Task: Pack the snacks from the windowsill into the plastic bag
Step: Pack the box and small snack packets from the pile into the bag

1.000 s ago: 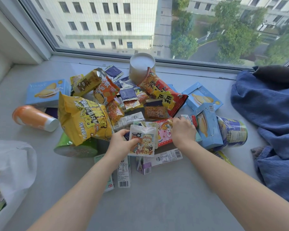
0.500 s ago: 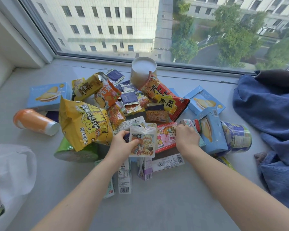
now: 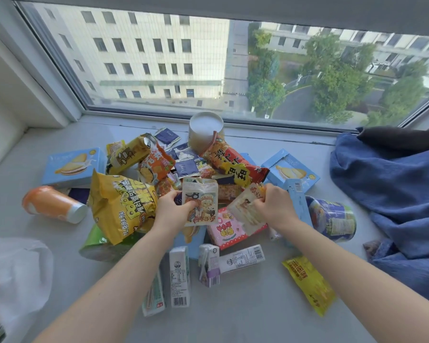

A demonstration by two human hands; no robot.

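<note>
Here, my left hand (image 3: 174, 206) pinches a small pale snack pouch (image 3: 201, 204) with a cartoon print, held upright just above the snack pile (image 3: 119, 206) on the grey windowsill (image 3: 245, 315). My right hand (image 3: 274, 204) grips a second pale pouch (image 3: 244, 211), tilted, just beside the first. The white plastic bag (image 3: 22, 271) lies well apart at my far left.

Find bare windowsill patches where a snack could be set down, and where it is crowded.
Bare: the near windowsill strip below the milk cartons; the far-left corner behind the blue biscuit box; the gap between plastic bag and orange cup. Crowded: the central pile, where left hand and right hand each grip a packet.
</note>
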